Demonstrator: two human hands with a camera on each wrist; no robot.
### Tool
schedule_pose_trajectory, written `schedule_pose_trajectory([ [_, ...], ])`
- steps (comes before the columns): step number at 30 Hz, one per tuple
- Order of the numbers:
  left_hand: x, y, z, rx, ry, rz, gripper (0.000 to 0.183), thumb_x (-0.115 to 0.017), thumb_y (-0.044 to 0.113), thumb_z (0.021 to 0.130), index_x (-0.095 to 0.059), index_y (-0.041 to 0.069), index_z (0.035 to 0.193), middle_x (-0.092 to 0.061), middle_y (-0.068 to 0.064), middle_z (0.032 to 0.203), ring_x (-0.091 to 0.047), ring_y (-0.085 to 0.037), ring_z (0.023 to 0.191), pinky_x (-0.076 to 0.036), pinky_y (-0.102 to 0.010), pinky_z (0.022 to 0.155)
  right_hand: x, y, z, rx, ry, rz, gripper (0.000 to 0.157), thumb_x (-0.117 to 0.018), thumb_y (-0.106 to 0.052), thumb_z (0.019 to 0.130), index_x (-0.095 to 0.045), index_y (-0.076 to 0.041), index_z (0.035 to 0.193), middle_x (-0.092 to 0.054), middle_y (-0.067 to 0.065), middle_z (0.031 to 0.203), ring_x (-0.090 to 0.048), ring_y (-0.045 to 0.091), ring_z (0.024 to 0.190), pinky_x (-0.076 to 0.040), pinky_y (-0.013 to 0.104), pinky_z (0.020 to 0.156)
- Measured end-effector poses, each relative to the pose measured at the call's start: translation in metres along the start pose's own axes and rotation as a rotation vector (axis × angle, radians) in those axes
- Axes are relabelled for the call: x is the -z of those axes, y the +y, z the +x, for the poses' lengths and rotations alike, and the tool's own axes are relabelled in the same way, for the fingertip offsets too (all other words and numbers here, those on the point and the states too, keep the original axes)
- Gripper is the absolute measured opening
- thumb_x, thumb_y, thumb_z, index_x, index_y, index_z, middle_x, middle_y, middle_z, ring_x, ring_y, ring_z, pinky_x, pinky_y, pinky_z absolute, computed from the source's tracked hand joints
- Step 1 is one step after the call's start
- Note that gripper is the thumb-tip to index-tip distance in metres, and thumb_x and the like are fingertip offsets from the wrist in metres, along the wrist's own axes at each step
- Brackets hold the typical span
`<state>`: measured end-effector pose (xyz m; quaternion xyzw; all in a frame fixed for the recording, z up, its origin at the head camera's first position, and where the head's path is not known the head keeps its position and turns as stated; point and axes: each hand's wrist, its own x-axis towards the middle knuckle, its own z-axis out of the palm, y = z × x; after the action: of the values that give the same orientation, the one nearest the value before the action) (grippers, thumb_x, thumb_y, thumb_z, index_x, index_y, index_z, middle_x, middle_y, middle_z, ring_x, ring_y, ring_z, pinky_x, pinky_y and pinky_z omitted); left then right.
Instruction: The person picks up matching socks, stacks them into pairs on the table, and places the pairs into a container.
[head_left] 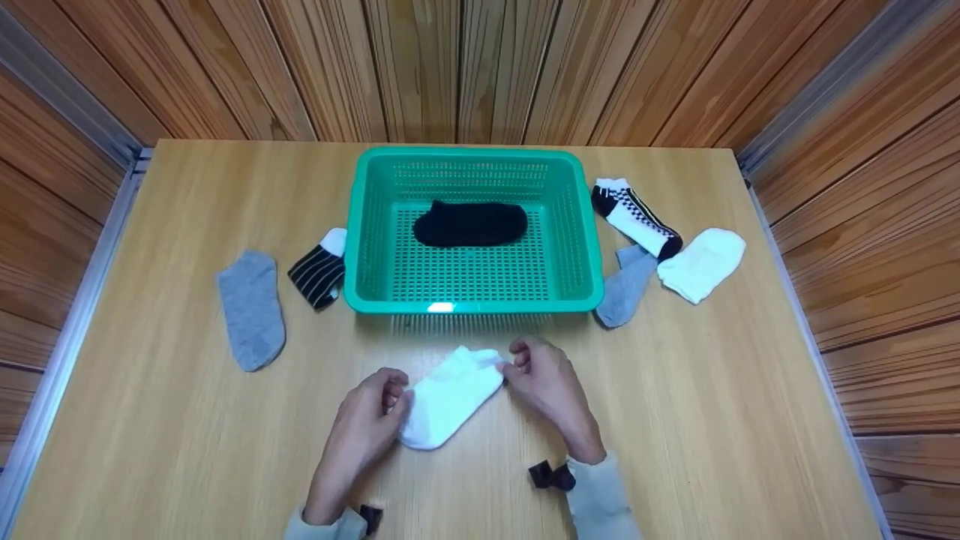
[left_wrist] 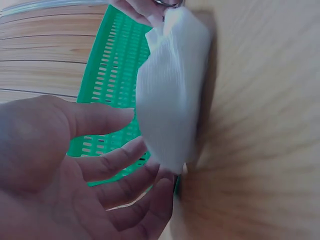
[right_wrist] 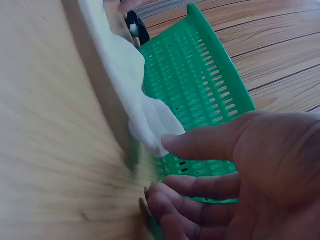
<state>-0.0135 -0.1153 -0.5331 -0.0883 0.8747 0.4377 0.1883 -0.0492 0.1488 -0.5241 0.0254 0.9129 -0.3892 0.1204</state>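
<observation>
1. Farthest left, seen by you only in the head view, a plain grey sock lies flat on the smooth, wood-grained table.
2. Next comes a black sock with thin white stripes, its white end just beside the basket.
3. Your left hand is at the toe of the white sock. From the head, your finger undersides are hidden; the left wrist view shows them loosely bent, not clenched, tips behind the toe, thumb beside its edge.
4. That white sock lies slantwise between your hands, in front of the basket. Overhead it looks flat and rounded; the left wrist view brings out fine ribbing, the right its wavy edge.
5. Behind it stands your green, slotted plastic basket. Only the head view shows the dark, soft, oblong black sock inside.
6. Your right hand has its thumb tip against the cuff, fingers curled below; you cannot tell whether it pinches the fabric.
7. Rightmost, the head view alone gives you a black-and-white patterned sock, a blue-grey sock and a second white sock.
</observation>
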Motion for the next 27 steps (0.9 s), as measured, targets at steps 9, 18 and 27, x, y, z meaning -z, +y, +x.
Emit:
schedule_pose_trajectory([
  [9,-0.002,-0.001,-0.015,0.129,0.057,0.214,0.037,-0.073,0.037,0.099,-0.07,0.007,0.121,-0.061,-0.004,0.092,-0.054,-0.017,0.077,-0.04,-0.03,0.067,-0.015,-0.011,0.007,0.1,-0.043,-0.002,0.038,-0.076,-0.023,0.097,-0.065,-0.005,0.128,-0.068,0.012,0.12,-0.065,0.026,0.107,-0.056,0.046,0.096],
  [18,-0.014,-0.003,-0.023,0.174,0.067,0.23,0.041,-0.086,0.035,0.088,-0.068,0.007,0.111,-0.058,-0.005,0.093,-0.054,-0.019,0.079,-0.041,-0.031,0.069,-0.032,-0.019,0.009,0.126,-0.058,-0.079,0.039,-0.073,-0.017,0.099,-0.063,0.0,0.133,-0.07,0.018,0.124,-0.068,0.032,0.115,-0.058,0.049,0.098],
  [27,-0.011,-0.001,-0.019,0.105,0.006,0.038,0.021,-0.081,0.016,0.092,-0.062,0.014,0.1,-0.056,-0.002,0.088,-0.054,-0.017,0.079,-0.039,-0.026,0.067,-0.014,-0.01,0.007,0.081,-0.162,0.031,0.027,-0.071,-0.015,0.099,-0.069,-0.005,0.124,-0.071,0.011,0.115,-0.064,0.025,0.106,-0.055,0.046,0.096],
])
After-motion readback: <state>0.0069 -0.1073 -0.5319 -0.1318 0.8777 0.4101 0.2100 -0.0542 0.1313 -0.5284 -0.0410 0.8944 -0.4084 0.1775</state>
